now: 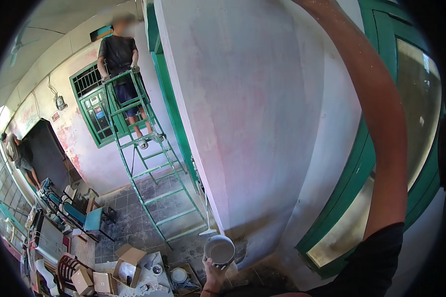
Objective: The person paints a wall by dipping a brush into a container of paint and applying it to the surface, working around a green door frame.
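Note:
My left hand (214, 271) is low in the view, its fingers wrapped round the side of a small round bucket (220, 264). A greyish layer shows inside the bucket. My right arm (376, 114) reaches up along the right side, and its hand lies beyond the top edge, out of view. In front of me stands a wall (252, 114) with patchy white, grey and pinkish paint. The bucket is close to the foot of this wall.
A person (119, 54) stands on a green stepladder (158, 198) at the left; another person (17, 153) is farther back. A green-framed door (332, 227) is at right. Chairs, an open cardboard box (130, 255) and a long-handled squeegee-like tool (208, 230) stand below.

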Tool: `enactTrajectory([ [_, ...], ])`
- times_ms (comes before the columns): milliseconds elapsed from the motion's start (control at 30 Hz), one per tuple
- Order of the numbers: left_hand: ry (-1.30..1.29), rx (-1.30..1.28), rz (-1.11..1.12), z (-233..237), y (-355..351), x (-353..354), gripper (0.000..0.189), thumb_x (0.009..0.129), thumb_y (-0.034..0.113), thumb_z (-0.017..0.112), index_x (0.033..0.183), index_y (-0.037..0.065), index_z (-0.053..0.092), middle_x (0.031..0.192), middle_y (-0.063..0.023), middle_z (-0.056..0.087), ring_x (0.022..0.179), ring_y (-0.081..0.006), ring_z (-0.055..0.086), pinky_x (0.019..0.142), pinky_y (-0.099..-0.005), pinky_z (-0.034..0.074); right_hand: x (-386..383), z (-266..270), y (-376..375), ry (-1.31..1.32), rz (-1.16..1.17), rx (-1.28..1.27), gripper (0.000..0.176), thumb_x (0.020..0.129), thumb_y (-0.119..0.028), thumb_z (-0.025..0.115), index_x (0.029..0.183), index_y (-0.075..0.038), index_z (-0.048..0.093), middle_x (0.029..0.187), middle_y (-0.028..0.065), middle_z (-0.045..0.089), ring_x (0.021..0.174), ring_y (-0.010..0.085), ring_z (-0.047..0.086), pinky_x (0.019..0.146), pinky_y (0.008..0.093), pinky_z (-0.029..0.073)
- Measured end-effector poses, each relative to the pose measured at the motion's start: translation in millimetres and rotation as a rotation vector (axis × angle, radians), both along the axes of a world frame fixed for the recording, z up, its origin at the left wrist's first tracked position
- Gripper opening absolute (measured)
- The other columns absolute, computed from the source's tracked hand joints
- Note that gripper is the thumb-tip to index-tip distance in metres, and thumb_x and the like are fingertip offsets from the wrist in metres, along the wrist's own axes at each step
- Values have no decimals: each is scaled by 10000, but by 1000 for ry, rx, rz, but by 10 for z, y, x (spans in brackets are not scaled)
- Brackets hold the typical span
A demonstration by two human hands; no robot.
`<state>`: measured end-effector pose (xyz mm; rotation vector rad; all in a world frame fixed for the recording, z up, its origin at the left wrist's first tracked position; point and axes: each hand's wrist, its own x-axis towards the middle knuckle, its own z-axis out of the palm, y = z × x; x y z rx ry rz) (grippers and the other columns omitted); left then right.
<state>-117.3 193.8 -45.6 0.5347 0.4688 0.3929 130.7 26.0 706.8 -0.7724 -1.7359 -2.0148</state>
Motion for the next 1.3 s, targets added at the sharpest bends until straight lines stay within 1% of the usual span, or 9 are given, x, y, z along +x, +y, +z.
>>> enactTrajectory([
  [233,5,-22,-11,-34,-13,15,773,828,443,733,1475,348,321,1531,-115,338,1389,-409,407,1073,-725,385,320,-725,-44,-108,-232,-133,161,835,-35,832,960,-45,730,908,122,739,778,215,723,683,293,585],
  [333,39,52,-7,132,-44,11,727,847,513,664,1477,289,379,1527,-93,402,1411,-399,403,1106,-724,339,201,-1233,-58,43,-85,-263,146,811,-19,806,909,-58,703,891,86,687,728,264,691,623,314,557],
  [533,53,70,49,250,-20,47,725,837,518,671,1464,302,377,1538,-88,368,1410,-412,386,1106,-727,324,-44,-680,-149,-108,-37,-207,138,803,12,793,918,-21,724,818,126,680,712,269,679,628,329,540],
  [700,-22,-5,45,-139,127,131,741,855,444,694,1471,344,295,1535,-119,340,1378,-400,421,1027,-711,430,162,-154,31,-76,-34,-94,122,811,24,779,919,4,727,866,167,720,754,286,709,661,338,556],
  [867,4,-17,102,-42,10,94,759,838,455,695,1475,352,295,1523,-108,363,1369,-388,433,1031,-714,419,237,-283,-179,126,-129,36,93,824,-9,759,834,13,669,777,170,667,711,324,689,617,369,521],
  [967,46,44,123,69,5,19,749,871,498,669,1496,301,306,1482,-109,417,1306,-371,475,1026,-672,438,221,-355,-89,16,-209,151,93,818,15,738,809,11,646,750,170,641,664,331,661,589,389,499],
  [1067,94,148,132,198,-33,-27,759,923,568,633,1525,224,324,1425,-110,496,1214,-347,536,1019,-612,462,51,-503,195,-44,6,-67,104,810,31,728,796,10,627,730,172,616,631,339,634,574,396,479],
  [1200,54,186,139,288,-29,-78,710,951,556,630,1509,194,383,1398,-129,526,1190,-336,556,1000,-587,487,-149,-498,95,34,83,-163,95,822,34,746,808,2,658,766,145,675,672,270,686,618,353,523],
  [1300,25,125,147,-127,99,-51,686,947,544,637,1495,194,417,1396,-124,530,1187,-337,555,992,-580,494,46,-281,-60,-3,32,-39,88,841,38,751,820,-6,678,796,118,713,723,203,712,663,311,552],
])
